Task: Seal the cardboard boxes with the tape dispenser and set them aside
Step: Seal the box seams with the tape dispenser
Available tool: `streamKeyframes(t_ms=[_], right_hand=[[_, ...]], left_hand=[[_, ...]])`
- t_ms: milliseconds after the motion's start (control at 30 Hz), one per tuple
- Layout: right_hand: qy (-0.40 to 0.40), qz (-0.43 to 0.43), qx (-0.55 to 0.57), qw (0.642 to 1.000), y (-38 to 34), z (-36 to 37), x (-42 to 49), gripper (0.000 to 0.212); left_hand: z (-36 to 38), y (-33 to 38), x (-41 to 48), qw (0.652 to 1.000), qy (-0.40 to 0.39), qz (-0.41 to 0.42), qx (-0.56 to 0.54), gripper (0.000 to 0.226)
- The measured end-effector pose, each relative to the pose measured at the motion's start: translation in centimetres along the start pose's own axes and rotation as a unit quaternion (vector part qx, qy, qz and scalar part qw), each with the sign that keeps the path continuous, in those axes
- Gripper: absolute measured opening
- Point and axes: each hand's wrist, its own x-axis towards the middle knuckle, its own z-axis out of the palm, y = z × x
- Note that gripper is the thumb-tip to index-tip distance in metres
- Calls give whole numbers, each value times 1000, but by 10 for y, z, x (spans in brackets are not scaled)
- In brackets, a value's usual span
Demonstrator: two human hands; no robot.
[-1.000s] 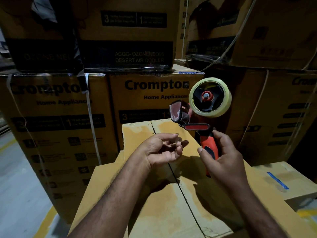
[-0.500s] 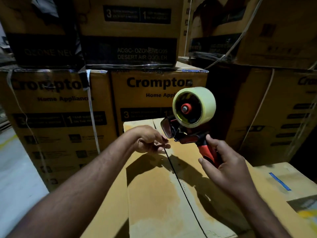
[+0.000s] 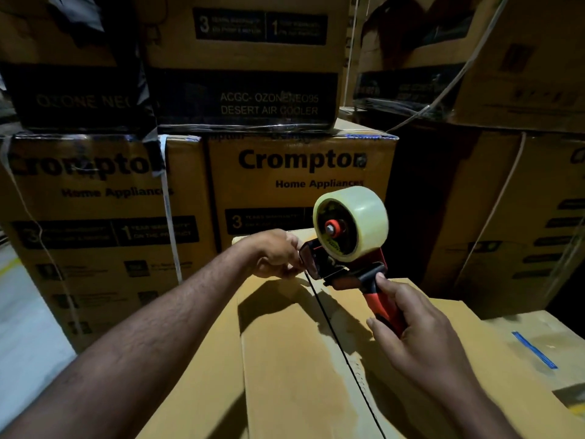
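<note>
Two hands are now met at the far edge of the cardboard box (image 3: 285, 359). A second ago the left hand (image 3: 278, 255) was held palm-up over the middle of the box, apart from the tape dispenser (image 3: 348, 258); since then it has been carried forward to the dispenser's mouth, and the dispenser has been lowered toward the far end of the seam (image 3: 343, 353).

The left fingers (image 3: 294, 248) are bunched together against the front plate; whether a tape end is pinched there cannot be told, the tape being clear. The right hand (image 3: 411, 337) is wrapped round the red handle, its fingers clamped on it, with the tape roll (image 3: 354, 223) held up above the flaps.

No tape is seen on the seam, so sealing is judged not yet begun: the tape's start is probably being readied for anchoring at the far edge.

Little room is left beyond that edge, since the stacked cartons (image 3: 297, 172) stand just behind it. Toward the near edge the seam lies bare along its whole length, so a pull toward the body is unobstructed. A lower box (image 3: 531, 350) sits beside the right edge, and open floor (image 3: 25, 343) is seen past the left edge.
</note>
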Motion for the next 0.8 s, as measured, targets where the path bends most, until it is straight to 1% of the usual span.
streamKeyframes(t_ms=[133, 233, 367, 500, 567, 633, 700, 800], right_hand=[[-13, 22, 3, 1000, -15, 23, 24, 64], [-30, 63, 17, 997, -21, 42, 52, 64], [-40, 107, 21, 993, -23, 72, 83, 61], [-38, 144, 19, 989, -24, 99, 100, 59], [-46, 155, 23, 987, -21, 107, 106, 58], [-53, 163, 22, 985, -17, 113, 109, 58], [-50, 163, 24, 985, -17, 117, 112, 57], [-52, 157, 19, 986, -19, 122, 114, 57]], left_hand=[[-16, 9, 24, 999, 39, 0, -27, 17], [-30, 15, 38, 997, 79, 3, -15, 20], [-41, 15, 73, 980, 188, 42, 51, 14], [-42, 3, 112, 951, 288, 69, 84, 19], [-45, -4, 125, 943, 305, 72, 115, 24], [-51, -11, 136, 942, 301, 62, 136, 22], [-60, -17, 148, 943, 297, 55, 136, 18], [-72, -20, 159, 943, 306, 48, 120, 19]])
